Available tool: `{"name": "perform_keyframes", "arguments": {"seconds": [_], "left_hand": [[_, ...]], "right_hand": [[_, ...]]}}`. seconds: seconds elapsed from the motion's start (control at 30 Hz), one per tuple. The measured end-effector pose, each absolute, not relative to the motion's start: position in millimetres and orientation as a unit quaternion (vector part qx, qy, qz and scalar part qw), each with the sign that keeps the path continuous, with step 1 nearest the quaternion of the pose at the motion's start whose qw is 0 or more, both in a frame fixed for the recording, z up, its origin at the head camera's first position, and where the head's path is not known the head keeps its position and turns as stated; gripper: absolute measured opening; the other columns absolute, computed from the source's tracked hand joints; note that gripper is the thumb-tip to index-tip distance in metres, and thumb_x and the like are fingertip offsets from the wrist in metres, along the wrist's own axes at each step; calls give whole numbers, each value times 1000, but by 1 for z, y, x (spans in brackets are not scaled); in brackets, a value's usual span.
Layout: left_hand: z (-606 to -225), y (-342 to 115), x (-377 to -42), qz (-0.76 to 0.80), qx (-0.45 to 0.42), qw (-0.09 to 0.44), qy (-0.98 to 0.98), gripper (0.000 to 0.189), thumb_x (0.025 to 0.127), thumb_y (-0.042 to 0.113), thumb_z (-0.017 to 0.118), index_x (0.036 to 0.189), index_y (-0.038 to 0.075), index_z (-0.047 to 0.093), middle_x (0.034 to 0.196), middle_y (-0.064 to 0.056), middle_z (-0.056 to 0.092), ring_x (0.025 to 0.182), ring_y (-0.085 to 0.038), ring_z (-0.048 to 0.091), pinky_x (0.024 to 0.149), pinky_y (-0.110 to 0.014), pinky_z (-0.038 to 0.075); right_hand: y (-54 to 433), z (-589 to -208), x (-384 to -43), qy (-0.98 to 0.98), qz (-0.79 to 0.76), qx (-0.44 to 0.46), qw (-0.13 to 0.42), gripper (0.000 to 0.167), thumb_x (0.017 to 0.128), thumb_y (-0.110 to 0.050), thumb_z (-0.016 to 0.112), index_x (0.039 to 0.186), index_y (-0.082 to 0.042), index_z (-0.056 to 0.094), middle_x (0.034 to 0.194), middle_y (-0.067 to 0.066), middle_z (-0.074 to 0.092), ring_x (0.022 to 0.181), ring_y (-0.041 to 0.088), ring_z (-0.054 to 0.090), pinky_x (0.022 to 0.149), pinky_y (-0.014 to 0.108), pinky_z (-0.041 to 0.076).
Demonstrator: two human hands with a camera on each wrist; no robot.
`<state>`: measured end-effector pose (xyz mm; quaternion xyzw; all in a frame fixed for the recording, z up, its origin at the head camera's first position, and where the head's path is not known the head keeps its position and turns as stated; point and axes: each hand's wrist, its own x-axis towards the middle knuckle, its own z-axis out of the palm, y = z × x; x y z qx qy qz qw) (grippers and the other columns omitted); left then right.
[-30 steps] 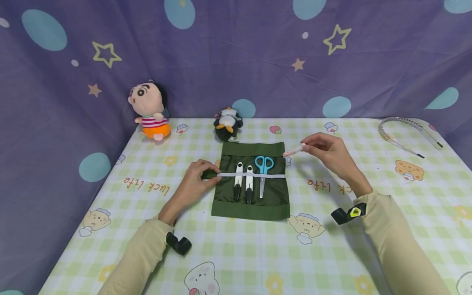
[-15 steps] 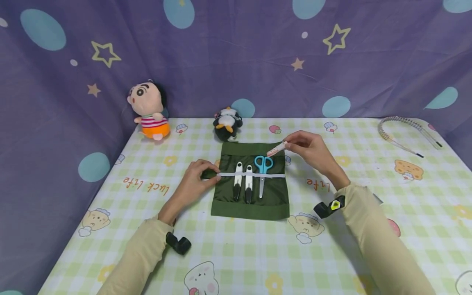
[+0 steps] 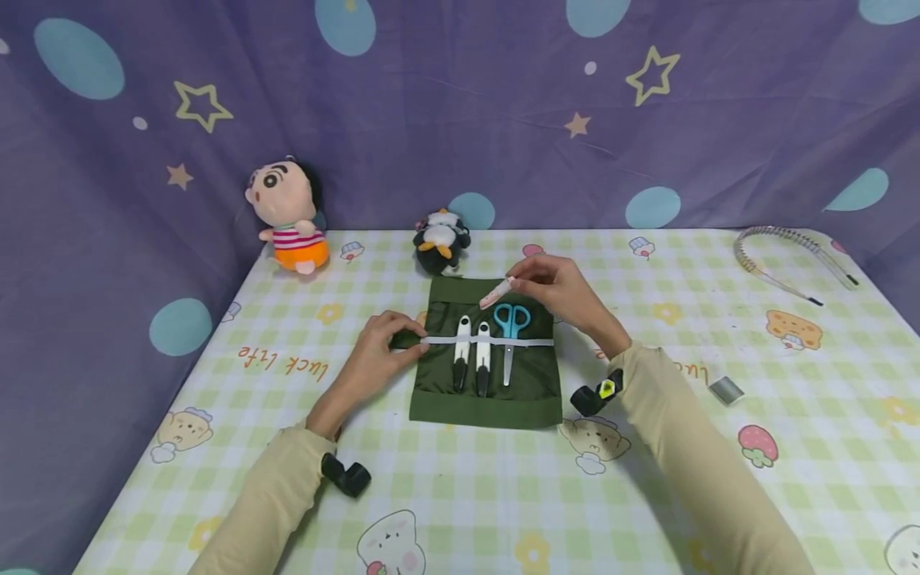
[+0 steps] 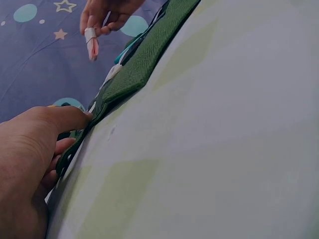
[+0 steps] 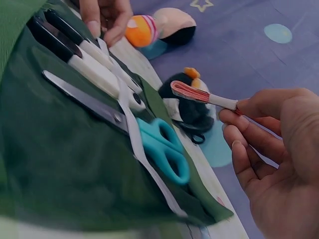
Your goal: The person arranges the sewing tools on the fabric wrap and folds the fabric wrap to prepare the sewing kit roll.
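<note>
A dark green cloth tool roll (image 3: 485,411) lies spread on the table. Under its white elastic strap (image 3: 535,343) sit two white tools with black ends (image 3: 461,351) (image 3: 483,359) and blue-handled scissors (image 3: 512,319). My left hand (image 3: 377,347) pinches the roll's left edge beside the strap's end; the left wrist view shows the thumb on top and fingers beneath. Over the roll's upper part, my right hand (image 3: 557,291) pinches one end of a small folded tape measure (image 5: 192,92), pink and white with a white band. The tape measure is held above the cloth, its free end pointing down-left.
A penguin plush (image 3: 441,242) stands just behind the roll, and a doll plush (image 3: 291,216) at the back left. To the right lie a small grey rectangular piece (image 3: 727,390) and a beaded headband (image 3: 779,239). A purple curtain (image 3: 460,120) hangs behind the checked tablecloth (image 3: 460,511).
My right hand has carried the folded tape measure leftward, from beyond the roll's right edge to above the scissors and tools. The grey piece has come into view. My left hand keeps its grip.
</note>
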<state>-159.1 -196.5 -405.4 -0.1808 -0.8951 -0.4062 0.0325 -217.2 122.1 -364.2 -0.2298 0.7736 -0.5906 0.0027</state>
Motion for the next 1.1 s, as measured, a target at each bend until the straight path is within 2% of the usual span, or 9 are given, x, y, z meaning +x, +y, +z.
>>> {"name": "perform_keyframes", "arguments": {"seconds": [0.2, 0.47, 0.8, 1.1], "left_hand": [[-405, -196, -159, -405, -180, 35, -896, 14, 94, 16, 79, 106, 12, 76, 119, -9, 63, 116, -32, 51, 101, -54, 40], [-405, -196, -160, -404, -181, 37, -896, 13, 94, 15, 79, 106, 12, 76, 118, -9, 63, 116, -32, 51, 102, -54, 39], [-405, -196, -159, -405, -177, 31, -896, 13, 94, 16, 79, 106, 13, 76, 119, -8, 63, 115, -32, 51, 102, -53, 39], [-406, -196, -160, -403, -184, 34, -896, 11, 93, 13, 79, 104, 12, 76, 117, -9, 63, 114, -32, 51, 101, -53, 39]], "right_hand": [[103, -367, -219, 775, -573, -265, 16, 14, 100, -1, 66, 111, 6, 71, 99, 18, 72, 90, 40, 66, 71, 31, 49], [85, -372, -217, 771, -569, -283, 44, 13, 102, -3, 64, 112, 2, 71, 99, 14, 72, 83, 39, 62, 68, 35, 46], [71, -379, -215, 770, -566, -289, 65, 19, 104, -5, 62, 119, 4, 70, 104, 12, 71, 97, 32, 68, 84, 43, 53], [60, -381, -214, 771, -554, -308, 59, 21, 105, -4, 61, 122, 6, 68, 105, 13, 71, 96, 31, 68, 85, 43, 54]]}}
